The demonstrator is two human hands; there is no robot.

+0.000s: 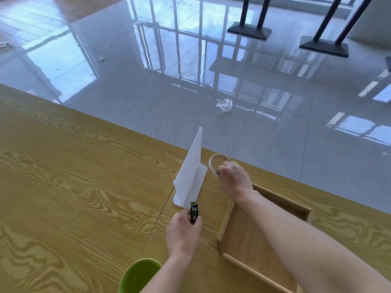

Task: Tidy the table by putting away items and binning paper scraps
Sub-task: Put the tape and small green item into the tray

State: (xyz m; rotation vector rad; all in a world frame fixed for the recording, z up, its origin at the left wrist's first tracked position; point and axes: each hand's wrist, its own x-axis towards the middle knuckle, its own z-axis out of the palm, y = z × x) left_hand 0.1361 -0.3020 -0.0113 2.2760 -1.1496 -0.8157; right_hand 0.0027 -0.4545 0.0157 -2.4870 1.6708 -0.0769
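My left hand (183,231) grips a small green and black stick-shaped item (194,211), held upright above the table. Just beyond it a folded white sheet of paper (190,176) stands partly raised, one flap lying flat on the wood. My right hand (233,179) holds a roll of pale tape (213,162) lifted a little off the table, to the right of the paper. A shallow wooden tray (243,235) lies under my right forearm. A green bin (137,275) shows its rim at the bottom edge, below my left wrist.
The wooden table (74,176) stretches to the left, its far edge running diagonally. Beyond it is a glossy tiled floor with a crumpled clear wrapper (224,105), small scraps (102,58) and two black stand bases (249,31).
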